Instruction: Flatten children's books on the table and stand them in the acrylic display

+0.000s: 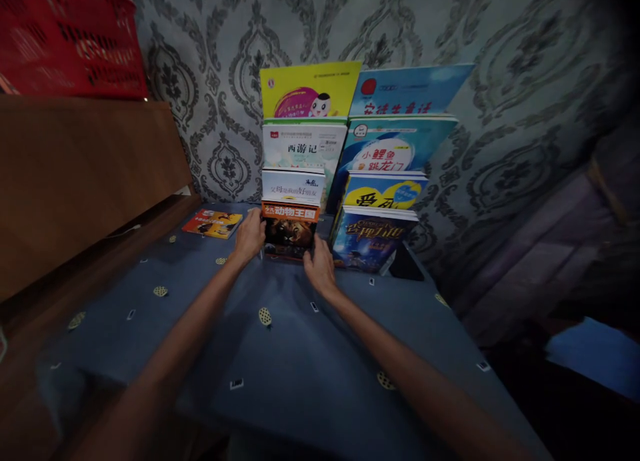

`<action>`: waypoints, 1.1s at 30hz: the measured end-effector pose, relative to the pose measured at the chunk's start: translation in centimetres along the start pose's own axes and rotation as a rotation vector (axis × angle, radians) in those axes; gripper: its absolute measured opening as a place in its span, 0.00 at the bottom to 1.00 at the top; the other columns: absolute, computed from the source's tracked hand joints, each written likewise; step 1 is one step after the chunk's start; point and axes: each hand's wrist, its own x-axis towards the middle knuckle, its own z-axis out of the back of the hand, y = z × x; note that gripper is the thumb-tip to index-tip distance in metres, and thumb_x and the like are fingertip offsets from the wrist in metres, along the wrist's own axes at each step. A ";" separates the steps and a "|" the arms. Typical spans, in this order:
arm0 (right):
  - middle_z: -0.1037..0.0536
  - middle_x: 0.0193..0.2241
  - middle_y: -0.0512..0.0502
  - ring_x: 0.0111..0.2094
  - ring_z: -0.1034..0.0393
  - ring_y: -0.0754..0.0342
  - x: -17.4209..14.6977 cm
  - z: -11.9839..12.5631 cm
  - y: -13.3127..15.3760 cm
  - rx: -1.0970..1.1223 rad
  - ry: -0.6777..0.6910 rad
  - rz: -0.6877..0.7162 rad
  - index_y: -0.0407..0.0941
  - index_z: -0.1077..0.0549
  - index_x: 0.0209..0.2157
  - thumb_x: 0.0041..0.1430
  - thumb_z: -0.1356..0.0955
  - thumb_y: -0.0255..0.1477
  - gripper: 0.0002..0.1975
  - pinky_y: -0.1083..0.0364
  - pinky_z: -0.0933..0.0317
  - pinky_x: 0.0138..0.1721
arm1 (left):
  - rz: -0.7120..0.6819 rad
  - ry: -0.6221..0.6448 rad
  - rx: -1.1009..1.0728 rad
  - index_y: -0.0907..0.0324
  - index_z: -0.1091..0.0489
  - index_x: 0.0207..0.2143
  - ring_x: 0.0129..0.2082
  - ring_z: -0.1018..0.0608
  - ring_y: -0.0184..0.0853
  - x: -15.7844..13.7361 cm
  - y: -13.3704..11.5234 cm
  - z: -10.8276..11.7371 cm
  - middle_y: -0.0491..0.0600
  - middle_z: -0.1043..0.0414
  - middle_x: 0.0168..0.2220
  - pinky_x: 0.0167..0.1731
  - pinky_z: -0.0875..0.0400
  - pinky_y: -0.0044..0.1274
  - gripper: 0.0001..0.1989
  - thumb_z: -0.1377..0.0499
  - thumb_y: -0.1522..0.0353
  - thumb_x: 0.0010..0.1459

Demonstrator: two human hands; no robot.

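Note:
My left hand (250,237) is curled at the left edge of a book with an orange and dark cover and a lion on it (290,233). Against the lower right edge of the same book, my right hand (321,264) has its fingers bent around the side. The lion book stands upright at the front of the left row. Behind it rise a pale book (293,184), a white book (305,144) and a yellow-green book (310,88), in steps. Fingertips behind the edges are partly hidden.
Right of it stands another stepped row, with a dark blue book (373,240) in front and a blue book (405,88) at the back. An orange book (212,223) lies flat on the blue tablecloth (200,341). A red basket (75,44) sits on a wooden cabinet (85,188).

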 end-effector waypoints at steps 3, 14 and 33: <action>0.28 0.54 0.32 0.56 0.34 0.38 0.0 0.0 -0.2 0.023 -0.014 0.005 0.41 0.38 0.63 0.59 0.38 0.28 0.29 0.36 0.38 0.58 | -0.008 0.010 -0.009 0.56 0.36 0.44 0.47 0.25 0.42 0.3 0.3 0.0 0.52 0.27 0.43 0.47 0.31 0.31 0.08 0.47 0.73 0.63; 0.27 0.53 0.31 0.55 0.33 0.36 0.0 -0.1 0.3 0.012 -0.025 -0.015 0.40 0.37 0.62 0.58 0.37 0.28 0.29 0.36 0.38 0.56 | -0.036 0.013 -0.012 0.57 0.36 0.43 0.46 0.25 0.41 0.4 0.5 -0.1 0.53 0.27 0.44 0.47 0.31 0.30 0.07 0.47 0.74 0.62; 0.28 0.52 0.35 0.55 0.35 0.42 -1.1 2.3 2.6 -0.014 -0.023 0.139 0.42 0.37 0.61 0.61 0.40 0.25 0.26 0.40 0.37 0.57 | -0.008 0.019 0.022 0.56 0.36 0.43 0.47 0.24 0.42 0.0 0.0 0.3 0.54 0.27 0.45 0.46 0.31 0.30 0.06 0.47 0.72 0.64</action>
